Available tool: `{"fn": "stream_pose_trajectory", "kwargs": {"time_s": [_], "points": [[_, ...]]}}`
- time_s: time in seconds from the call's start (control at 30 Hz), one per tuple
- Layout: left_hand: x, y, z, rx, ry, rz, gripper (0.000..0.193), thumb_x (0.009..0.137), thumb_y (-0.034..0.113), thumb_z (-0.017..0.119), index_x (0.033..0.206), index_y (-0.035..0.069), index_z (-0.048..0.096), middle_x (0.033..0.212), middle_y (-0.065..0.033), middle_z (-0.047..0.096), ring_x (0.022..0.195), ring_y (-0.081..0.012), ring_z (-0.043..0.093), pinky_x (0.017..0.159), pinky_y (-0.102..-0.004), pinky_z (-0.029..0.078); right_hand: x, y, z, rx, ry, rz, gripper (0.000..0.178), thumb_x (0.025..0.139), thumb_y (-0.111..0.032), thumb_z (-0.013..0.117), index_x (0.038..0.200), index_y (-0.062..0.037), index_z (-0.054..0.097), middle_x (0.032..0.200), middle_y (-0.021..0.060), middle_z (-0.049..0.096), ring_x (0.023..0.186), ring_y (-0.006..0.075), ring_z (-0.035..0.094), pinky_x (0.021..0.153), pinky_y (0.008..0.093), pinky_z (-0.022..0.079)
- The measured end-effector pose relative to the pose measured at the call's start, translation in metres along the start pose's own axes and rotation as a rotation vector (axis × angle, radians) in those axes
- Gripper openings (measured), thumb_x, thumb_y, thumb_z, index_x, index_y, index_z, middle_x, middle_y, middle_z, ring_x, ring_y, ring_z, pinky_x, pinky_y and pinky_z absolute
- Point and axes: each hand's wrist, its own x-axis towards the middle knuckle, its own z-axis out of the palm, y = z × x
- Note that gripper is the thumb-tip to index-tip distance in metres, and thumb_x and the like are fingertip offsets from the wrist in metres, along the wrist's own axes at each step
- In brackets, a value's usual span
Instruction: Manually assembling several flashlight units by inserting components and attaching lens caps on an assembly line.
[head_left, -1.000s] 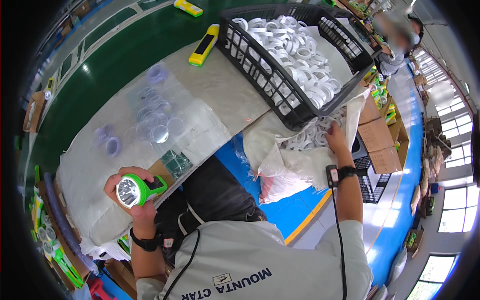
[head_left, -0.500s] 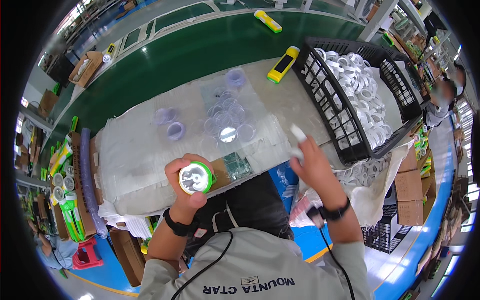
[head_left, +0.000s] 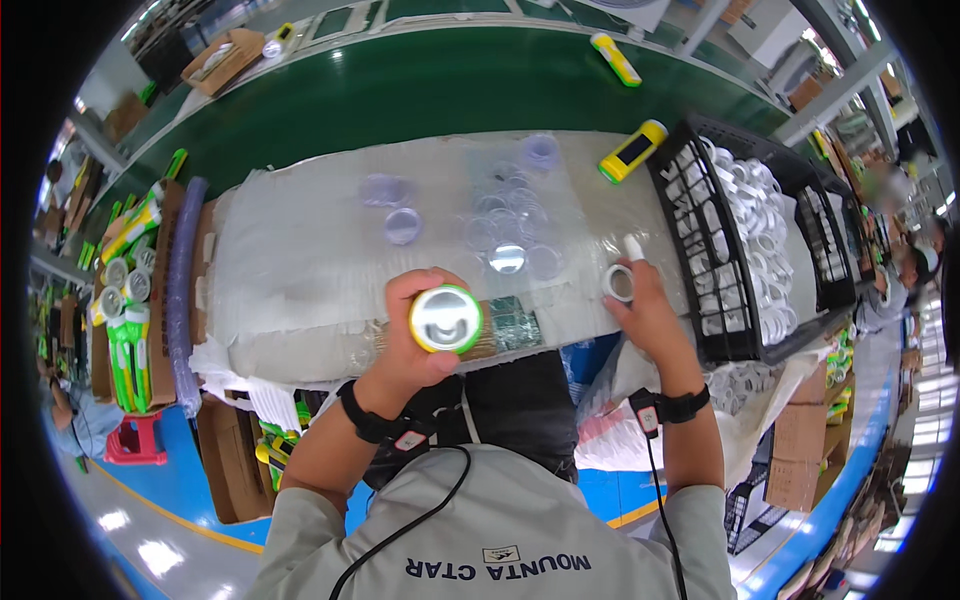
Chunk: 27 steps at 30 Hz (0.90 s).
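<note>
My left hand [head_left: 402, 325] grips a yellow-and-green flashlight [head_left: 446, 318], its round head turned up and showing a shiny reflector inside. Between the fingers of my right hand [head_left: 648, 312] is a white ring [head_left: 619, 283], held at the right part of the covered worktop. Something white [head_left: 633, 247] covers or lies at a fingertip of that hand; whether it is a finger cover or a second ring seen edge-on I cannot tell. Beyond the hands, several clear round lenses [head_left: 490, 232] lie in a loose pile, with a short stack of clear discs [head_left: 403, 226] to their left.
A black crate [head_left: 700, 290] full of white rings stands at the right. A yellow flashlight [head_left: 633, 152] lies beside it, and another flashlight [head_left: 615, 60] on the green belt [head_left: 450, 80]. At the left, a carton holds several flashlights [head_left: 130, 345] behind a purple roll [head_left: 186, 290].
The view has shifted, so the worktop sits differently. My right hand has turned and the white ring now shows face-on. The flashlight stays in my left hand, its head tilted a little differently.
</note>
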Motion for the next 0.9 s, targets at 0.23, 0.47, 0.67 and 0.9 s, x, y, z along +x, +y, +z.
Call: {"fn": "stream_pose_trajectory", "kwargs": {"time_s": [0.23, 0.47, 0.67, 0.9], "points": [[0.004, -0.001, -0.004, 0.043, -0.191, 0.051, 0.102, 0.066, 0.007, 0.077, 0.135, 0.01, 0.002, 0.105, -0.0169, 0.05, 0.094, -0.0235, 0.054, 0.084, -0.0365, 0.044, 0.019, -0.098, -0.048, 0.667, -0.109, -0.17, 0.078, 0.071, -0.001, 0.069, 0.137, -0.0013, 0.027, 0.126, 0.0177, 0.048, 0.119, 0.0325, 0.048, 0.102, 0.0355, 0.035], [0.005, -0.001, 0.001, -0.016, -0.17, 0.094, 0.103, 0.067, -0.001, 0.071, 0.138, 0.013, -0.002, 0.117, -0.02, 0.049, 0.105, -0.0281, 0.056, 0.093, -0.0408, 0.043, 0.043, -0.182, -0.047, 0.541, -0.467, -0.547, 0.09, 0.075, 0.001, 0.064, 0.145, -0.0026, 0.007, 0.131, 0.0152, 0.044, 0.122, 0.0258, 0.045, 0.104, 0.0373, 0.031], [0.001, 0.0, -0.002, 0.0, -0.153, 0.162, 0.092, 0.067, 0.001, 0.07, 0.137, 0.017, 0.014, 0.122, -0.0179, 0.048, 0.107, -0.0308, 0.056, 0.091, -0.0417, 0.045, 0.042, -0.198, -0.044, 0.377, -0.475, -0.584, 0.085, 0.073, 0.002, 0.065, 0.143, -0.0014, 0.016, 0.13, 0.0143, 0.046, 0.122, 0.0276, 0.046, 0.104, 0.0358, 0.032], [0.025, 0.047, -0.028, 0.469, -0.387, 0.033, 0.039, 0.068, 0.011, 0.07, 0.104, 0.013, 0.058, 0.11, -0.0107, 0.055, 0.088, -0.033, 0.059, 0.071, -0.0385, 0.05, 0.048, -0.203, -0.046, 0.259, -0.506, -0.49, 0.085, 0.072, -0.003, 0.068, 0.142, -0.0016, 0.021, 0.126, 0.0141, 0.049, 0.115, 0.0307, 0.05, 0.098, 0.0357, 0.038]]}}
